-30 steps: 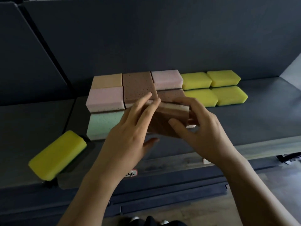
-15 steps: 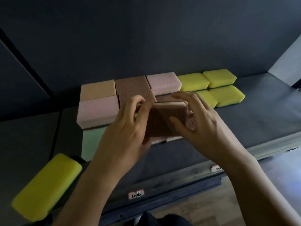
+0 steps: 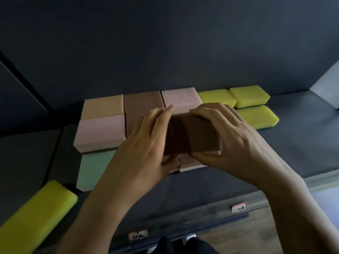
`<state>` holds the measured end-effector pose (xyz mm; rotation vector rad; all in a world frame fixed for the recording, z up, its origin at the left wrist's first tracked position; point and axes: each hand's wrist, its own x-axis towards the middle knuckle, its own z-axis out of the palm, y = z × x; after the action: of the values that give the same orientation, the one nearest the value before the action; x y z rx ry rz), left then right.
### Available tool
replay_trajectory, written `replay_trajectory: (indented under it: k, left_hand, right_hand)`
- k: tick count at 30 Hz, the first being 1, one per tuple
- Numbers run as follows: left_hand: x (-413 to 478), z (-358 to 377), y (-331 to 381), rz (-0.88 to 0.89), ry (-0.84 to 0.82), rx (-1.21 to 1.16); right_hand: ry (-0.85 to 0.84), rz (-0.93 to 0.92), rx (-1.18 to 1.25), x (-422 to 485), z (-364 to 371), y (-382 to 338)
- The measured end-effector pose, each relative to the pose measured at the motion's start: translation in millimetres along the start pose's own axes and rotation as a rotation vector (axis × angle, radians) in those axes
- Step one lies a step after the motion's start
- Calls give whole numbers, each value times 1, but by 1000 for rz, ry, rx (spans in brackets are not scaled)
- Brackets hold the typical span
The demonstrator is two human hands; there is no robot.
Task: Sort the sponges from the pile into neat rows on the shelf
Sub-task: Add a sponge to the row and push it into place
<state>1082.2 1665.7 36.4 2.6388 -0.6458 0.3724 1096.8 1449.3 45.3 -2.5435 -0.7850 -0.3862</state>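
Observation:
Both hands hold one brown sponge [image 3: 194, 134] just above the shelf's middle. My left hand [image 3: 146, 142] grips its left end and my right hand [image 3: 227, 136] grips its right end, thumb under the front edge. Beneath it lies another brown sponge [image 3: 189, 163], mostly hidden. Behind and to the left stand rows of block sponges: tan [image 3: 102, 106], brown [image 3: 143, 103], pink [image 3: 180, 99], a second pink [image 3: 100, 132] and a green one [image 3: 93, 169]. Three yellow sponges [image 3: 249, 96] lie at the back right.
The dark shelf [image 3: 293, 147] has bare surface to the right of the yellow sponges. A loose yellow sponge [image 3: 36, 215] lies at the lower left on a neighbouring panel. White price labels [image 3: 238, 208] sit on the shelf's front edge. A dark back wall rises behind.
The brown sponge has gone forward and slightly up towards the rows, held in both hands. The camera has come closer and tilted down.

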Motion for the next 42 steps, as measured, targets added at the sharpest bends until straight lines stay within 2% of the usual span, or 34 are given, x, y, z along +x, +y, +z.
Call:
replay_trajectory:
  k: [4, 9, 17, 28, 42]
  left_hand:
    - [10, 4, 4, -20, 9, 52]
    - [17, 7, 9, -63, -1, 81]
    - [21, 10, 6, -93, -7, 117]
    - [26, 13, -19, -116, -100, 230]
    - [31, 22, -29, -119, -16, 190]
  right_hand:
    - [-40, -36, 39, 6, -11, 18]
    - [-31, -126, -116, 12, -11, 23]
    - [-49, -226, -151, 22, -7, 33]
    - [-57, -191, -121, 25, -6, 50]
    - [-155, -116, -102, 37, 12, 63]
